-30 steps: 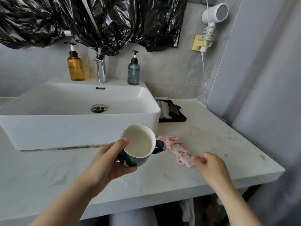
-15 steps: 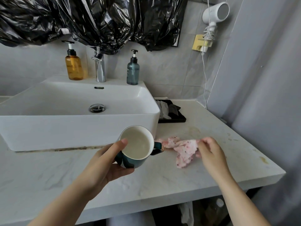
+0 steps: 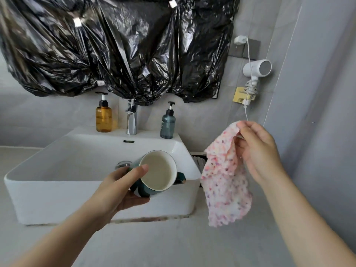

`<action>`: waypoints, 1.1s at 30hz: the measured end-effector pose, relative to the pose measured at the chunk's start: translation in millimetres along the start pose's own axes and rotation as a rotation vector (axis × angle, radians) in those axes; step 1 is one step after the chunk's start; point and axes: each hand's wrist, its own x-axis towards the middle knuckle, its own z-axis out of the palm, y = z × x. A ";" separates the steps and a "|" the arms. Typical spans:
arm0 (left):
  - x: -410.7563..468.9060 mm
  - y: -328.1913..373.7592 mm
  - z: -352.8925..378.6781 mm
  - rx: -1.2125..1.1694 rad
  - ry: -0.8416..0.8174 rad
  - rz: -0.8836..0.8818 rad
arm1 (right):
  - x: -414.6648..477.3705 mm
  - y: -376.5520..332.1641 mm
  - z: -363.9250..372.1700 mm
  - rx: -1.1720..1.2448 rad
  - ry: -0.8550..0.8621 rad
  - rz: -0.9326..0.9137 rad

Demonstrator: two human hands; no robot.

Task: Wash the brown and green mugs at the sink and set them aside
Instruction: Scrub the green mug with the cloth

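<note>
Head camera: beneath black plastic sheeting (image 3: pixel 115 49) covering the far wall, a person is standing at a white sink (image 3: pixel 57 199). A pink speckled cloth (image 3: pixel 225 180) is hanging in the air to the right of the basin. The green mug (image 3: pixel 158 170) is tilting above the basin's near right corner, pale inside facing the camera. The washing is looking barely begun: no water is visibly running from the tap (image 3: pixel 132 120), no brown mug is showing, and scrubbing, rinsing and setting aside are seemingly all lying ahead. The right hand (image 3: pixel 258 151) is pinching the cloth by its top edge. The left hand (image 3: pixel 115 191) is curling round the mug's body, thumb at the rim.
</note>
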 end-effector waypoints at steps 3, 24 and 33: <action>21.3 16.8 -11.1 -0.018 0.036 0.037 | 15.5 -11.7 26.3 0.044 -0.093 -0.032; 142.7 5.0 -68.0 -0.184 0.066 0.026 | 80.0 122.4 144.7 -0.622 -0.497 -0.272; 146.4 3.4 -71.0 -0.192 0.083 0.032 | 85.0 152.1 141.0 -0.955 -0.618 -0.724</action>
